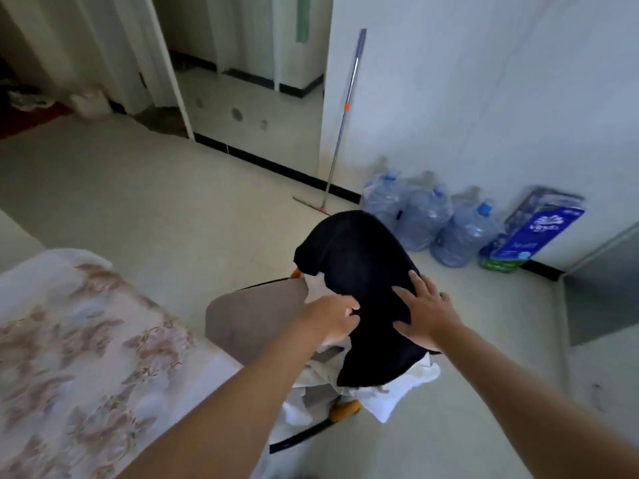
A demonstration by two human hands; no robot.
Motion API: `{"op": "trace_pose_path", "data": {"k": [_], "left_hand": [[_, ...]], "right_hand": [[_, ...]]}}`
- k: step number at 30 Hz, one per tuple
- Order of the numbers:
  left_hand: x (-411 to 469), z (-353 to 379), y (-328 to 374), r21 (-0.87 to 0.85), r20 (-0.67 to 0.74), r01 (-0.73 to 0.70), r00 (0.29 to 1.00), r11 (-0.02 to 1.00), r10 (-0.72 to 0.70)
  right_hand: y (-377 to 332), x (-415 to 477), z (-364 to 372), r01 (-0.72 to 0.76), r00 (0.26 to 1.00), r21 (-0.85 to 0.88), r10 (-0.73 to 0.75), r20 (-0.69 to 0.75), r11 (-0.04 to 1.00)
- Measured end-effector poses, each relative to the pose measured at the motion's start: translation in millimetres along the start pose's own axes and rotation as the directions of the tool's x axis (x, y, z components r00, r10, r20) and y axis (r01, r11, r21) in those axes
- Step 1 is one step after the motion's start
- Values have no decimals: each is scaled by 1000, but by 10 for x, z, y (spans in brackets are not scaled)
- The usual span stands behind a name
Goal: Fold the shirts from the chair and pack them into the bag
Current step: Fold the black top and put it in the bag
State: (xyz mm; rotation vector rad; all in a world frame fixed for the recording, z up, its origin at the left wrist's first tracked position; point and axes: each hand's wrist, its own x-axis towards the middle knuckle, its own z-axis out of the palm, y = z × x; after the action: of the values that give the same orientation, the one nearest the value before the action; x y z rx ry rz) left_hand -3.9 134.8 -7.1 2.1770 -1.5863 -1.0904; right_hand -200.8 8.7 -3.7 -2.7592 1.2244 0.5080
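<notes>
A black shirt (356,264) is draped over the back of a chair (252,312) with a beige seat. Under it lies a white shirt (387,395), hanging off the chair's near side. My left hand (333,318) pinches the black shirt's left edge with curled fingers. My right hand (423,311) lies flat on the black shirt's right side, fingers spread. No bag shows in this view.
A bed with a floral cover (69,357) fills the lower left. Three large water bottles (425,216) and a blue tissue pack (532,229) stand along the right wall. A mop (340,133) leans in the corner behind the chair.
</notes>
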Motion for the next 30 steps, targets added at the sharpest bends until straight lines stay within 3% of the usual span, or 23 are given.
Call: {"op": "trace_pose_path", "data": {"k": [3,8,13,15,18,21,24,26,28,30], "left_hand": [[192,210,219,-44,61,-55,996,998,58],[409,740,439,-12,165,-104,981,994,105],[589,1005,434,-57,-44,-109,993,992,106],[587,972,384,-98,-57,-121,992,988,115],[507,848,374,-215,-95,-137,988,967,119],[430,664,474,-361,-150,-145,984,921,96],[440,492,595,-274,-288,-247,943,929,166],[440,360,655,-254,-372,-250,917,934,144],[409,175,671,-364,-428,-217,903,906,44],[365,-65,635,-470,-516,-211,854,857,-72]], "right_hand": [[295,-100,194,63,994,137,-75,79,989],[557,-124,445,138,990,328,-125,-60,935],[599,-97,465,150,953,444,-9,-304,883],[585,-99,414,137,944,493,38,-329,859],[555,-72,287,230,903,479,-2,-430,847],[411,-50,40,186,919,609,84,-386,771],[231,24,-245,184,907,735,175,-383,653],[139,93,-415,223,893,747,176,-414,626],[81,154,-561,229,900,707,131,-416,669],[55,172,-683,175,935,600,59,-350,781]]}}
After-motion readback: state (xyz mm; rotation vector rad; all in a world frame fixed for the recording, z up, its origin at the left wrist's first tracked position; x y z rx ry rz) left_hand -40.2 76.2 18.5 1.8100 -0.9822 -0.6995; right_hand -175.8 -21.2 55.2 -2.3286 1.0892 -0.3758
